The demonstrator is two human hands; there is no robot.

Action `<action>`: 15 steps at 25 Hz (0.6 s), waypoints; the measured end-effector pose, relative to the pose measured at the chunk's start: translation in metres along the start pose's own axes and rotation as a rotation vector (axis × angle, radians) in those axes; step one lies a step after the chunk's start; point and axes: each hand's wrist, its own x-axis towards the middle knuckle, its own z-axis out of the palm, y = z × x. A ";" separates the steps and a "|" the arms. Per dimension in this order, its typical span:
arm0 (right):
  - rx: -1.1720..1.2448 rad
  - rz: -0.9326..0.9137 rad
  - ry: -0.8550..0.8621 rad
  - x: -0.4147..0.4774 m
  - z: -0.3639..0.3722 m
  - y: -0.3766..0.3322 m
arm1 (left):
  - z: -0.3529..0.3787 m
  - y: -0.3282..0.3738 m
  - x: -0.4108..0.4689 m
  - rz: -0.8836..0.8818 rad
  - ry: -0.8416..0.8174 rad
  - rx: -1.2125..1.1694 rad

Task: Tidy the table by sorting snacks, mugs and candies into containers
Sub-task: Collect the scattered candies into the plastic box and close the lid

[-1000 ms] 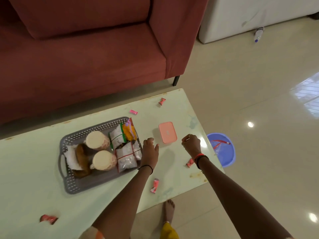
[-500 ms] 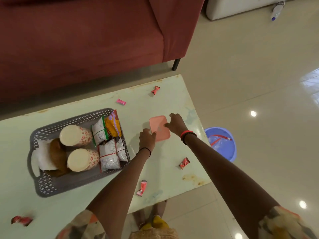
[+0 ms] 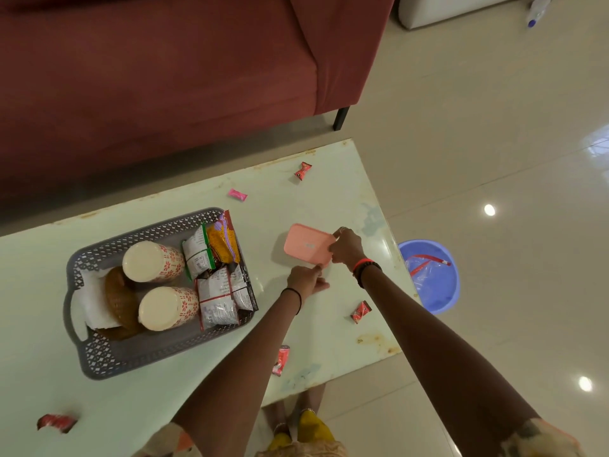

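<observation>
A small pink lidded box (image 3: 304, 244) lies on the pale green table (image 3: 164, 384). My right hand (image 3: 346, 247) grips its right edge, and my left hand (image 3: 306, 280) pinches its near corner. A grey basket (image 3: 108, 354) to the left holds two floral mugs (image 3: 153, 262) (image 3: 168, 307) lying on their sides, several snack packets (image 3: 216, 300) and a brown item on white paper. Wrapped candies lie loose on the table: a pink one (image 3: 238, 194), red ones at the far side (image 3: 302, 170), beside my right forearm (image 3: 360, 312), near the front edge (image 3: 282, 359) and at the near left (image 3: 56, 422).
A dark red sofa (image 3: 164, 77) stands just behind the table. On the tiled floor to the right sits a blue basin (image 3: 443, 293) with a red strip inside. A white cabinet and a marker lie at the far right. My feet show under the table's front edge.
Both hands moved from the bare table onto the pink box and took hold of it. The box has turned slightly from where it lay.
</observation>
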 end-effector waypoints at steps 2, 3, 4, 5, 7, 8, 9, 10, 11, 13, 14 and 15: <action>-0.057 -0.104 0.020 0.006 -0.004 -0.006 | -0.001 0.001 -0.010 -0.006 -0.029 0.064; -0.093 -0.150 0.010 0.008 -0.006 -0.010 | -0.004 0.002 -0.013 0.068 0.023 0.184; -0.134 -0.182 -0.011 0.010 -0.007 -0.014 | -0.010 0.004 -0.015 0.188 0.125 0.360; -0.190 -0.212 -0.036 0.011 -0.008 -0.018 | -0.017 0.005 -0.017 0.322 0.253 0.527; -0.289 -0.256 -0.059 0.011 -0.009 -0.024 | -0.031 0.008 -0.017 0.536 0.405 0.624; -0.298 -0.256 -0.046 0.012 -0.009 -0.024 | -0.038 0.009 -0.015 0.600 0.415 0.632; -0.292 -0.247 -0.019 0.012 -0.009 -0.023 | -0.043 0.010 -0.011 0.628 0.389 0.659; -0.295 -0.229 0.013 0.012 -0.010 -0.019 | -0.047 0.010 -0.008 0.608 0.342 0.699; -0.307 -0.198 0.038 0.011 -0.010 -0.015 | -0.049 0.010 -0.004 0.567 0.291 0.724; -0.309 -0.125 0.054 0.007 -0.009 -0.005 | -0.050 0.008 0.003 0.498 0.233 0.736; -0.282 -0.104 0.067 0.005 -0.007 -0.001 | -0.049 0.008 0.006 0.481 0.228 0.731; -0.247 -0.095 0.091 0.003 -0.005 0.001 | -0.048 0.008 0.008 0.471 0.228 0.724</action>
